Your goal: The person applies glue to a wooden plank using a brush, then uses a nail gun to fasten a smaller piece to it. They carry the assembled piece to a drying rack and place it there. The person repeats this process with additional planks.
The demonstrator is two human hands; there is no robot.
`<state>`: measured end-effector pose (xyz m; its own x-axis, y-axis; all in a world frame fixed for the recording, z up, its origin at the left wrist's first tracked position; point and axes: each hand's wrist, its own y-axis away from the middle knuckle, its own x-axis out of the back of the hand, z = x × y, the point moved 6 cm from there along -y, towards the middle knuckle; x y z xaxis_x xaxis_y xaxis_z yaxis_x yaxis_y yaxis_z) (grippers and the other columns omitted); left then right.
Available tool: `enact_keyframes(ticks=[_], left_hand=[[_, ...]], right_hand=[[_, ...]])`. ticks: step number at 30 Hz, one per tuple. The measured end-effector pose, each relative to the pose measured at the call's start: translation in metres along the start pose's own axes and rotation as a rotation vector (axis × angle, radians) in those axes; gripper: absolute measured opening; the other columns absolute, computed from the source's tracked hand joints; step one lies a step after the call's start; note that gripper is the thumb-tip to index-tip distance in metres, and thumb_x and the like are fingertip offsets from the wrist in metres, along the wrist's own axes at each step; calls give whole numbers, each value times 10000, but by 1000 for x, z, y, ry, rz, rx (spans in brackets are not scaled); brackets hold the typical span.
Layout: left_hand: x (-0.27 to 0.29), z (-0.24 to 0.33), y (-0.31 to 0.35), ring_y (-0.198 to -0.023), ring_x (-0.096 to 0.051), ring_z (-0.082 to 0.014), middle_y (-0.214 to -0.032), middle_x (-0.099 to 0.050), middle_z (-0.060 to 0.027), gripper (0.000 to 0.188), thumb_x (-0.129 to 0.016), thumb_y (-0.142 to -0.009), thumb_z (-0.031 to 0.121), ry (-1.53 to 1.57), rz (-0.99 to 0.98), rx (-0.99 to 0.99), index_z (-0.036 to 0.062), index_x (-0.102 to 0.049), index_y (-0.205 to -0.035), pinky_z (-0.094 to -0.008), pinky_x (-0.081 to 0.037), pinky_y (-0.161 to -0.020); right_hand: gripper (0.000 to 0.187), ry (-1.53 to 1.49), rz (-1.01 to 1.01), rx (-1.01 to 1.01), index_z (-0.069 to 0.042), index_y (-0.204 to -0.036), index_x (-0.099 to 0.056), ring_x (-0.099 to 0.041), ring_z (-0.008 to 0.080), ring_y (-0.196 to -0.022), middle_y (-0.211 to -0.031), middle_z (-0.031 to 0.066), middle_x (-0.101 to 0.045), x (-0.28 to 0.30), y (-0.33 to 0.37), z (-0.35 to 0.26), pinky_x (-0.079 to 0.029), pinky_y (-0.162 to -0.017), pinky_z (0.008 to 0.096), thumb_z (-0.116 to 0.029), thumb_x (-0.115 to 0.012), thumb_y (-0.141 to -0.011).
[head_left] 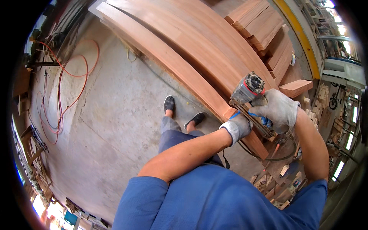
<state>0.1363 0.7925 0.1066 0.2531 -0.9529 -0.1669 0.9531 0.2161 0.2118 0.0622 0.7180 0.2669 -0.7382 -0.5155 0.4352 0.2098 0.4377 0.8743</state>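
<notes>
Stands on a grey concrete floor (115, 126), scuffed, blotched pale and crossed by thin cracks, beside long lengths of reddish-brown wood. Holds a nail gun (242, 92), grey with a red band, in the gloved right hand (279, 109), fingers curled closed round the grip, at the near end of a narrow board (165, 50). Rests the gloved left hand (238, 127) at that end too, just beside the gun, fingers bent and tips hidden; cannot tell whether closed on wood or tool. Shows fine, smooth grain along a broad panel (207, 38) next to the narrow board, with a dark gap between. Has stacked timbers (260, 23) past the panel and a yellow rail (303, 38) beyond. Includes an orange hose (59, 100) in loose loops at left, wood offcuts (284, 170) scattered at lower right, and a bicycle (334, 101) toward the right edge.
</notes>
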Motion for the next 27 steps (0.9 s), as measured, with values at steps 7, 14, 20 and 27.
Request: enact_keyframes(ticks=[7, 14, 20, 27], left_hand=[[-29, -25, -8, -1299, -573, -352, -1376, -625, -192, 424, -461, -991, 126, -738, -172, -79, 38, -571, -1392, -410, -392, -1173], [-31, -30, -8, -1249, -600, -364, -1310, -658, -229, 397, -480, -980, 181, -744, -22, -186, -8, -651, -1286, -435, -406, -1145], [-16, -13, -2, -1289, -571, -365, -1310, -665, -233, 428, -510, -979, 219, -545, -135, 79, -22, -660, -1299, -426, -358, -1179], [-21, -4, 1, -1281, -581, -367, -1304, -689, -178, 408, -496, -1012, 240, -972, -279, -56, 17, -679, -1301, -445, -379, -1157]], right_hand=[[323, 598, -118, 589, -123, -1129, -753, -698, 300, -831, -943, 117, -735, -1, -18, -9, -561, -807, 364, -224, -773, -823], [313, 540, -234, 445, -202, -1088, -774, -703, 307, -807, -904, 94, -711, -2, -39, -11, -564, -738, 396, -185, -755, -776], [239, 798, -215, 711, -169, -1075, -778, -702, 299, -744, -819, 118, -725, -9, -43, -15, -564, -711, 380, -270, -745, -861], [294, 493, -284, 131, -85, -975, -779, -710, 246, -711, -780, 138, -720, 2, -41, -36, -569, -702, 367, -361, -735, -886]])
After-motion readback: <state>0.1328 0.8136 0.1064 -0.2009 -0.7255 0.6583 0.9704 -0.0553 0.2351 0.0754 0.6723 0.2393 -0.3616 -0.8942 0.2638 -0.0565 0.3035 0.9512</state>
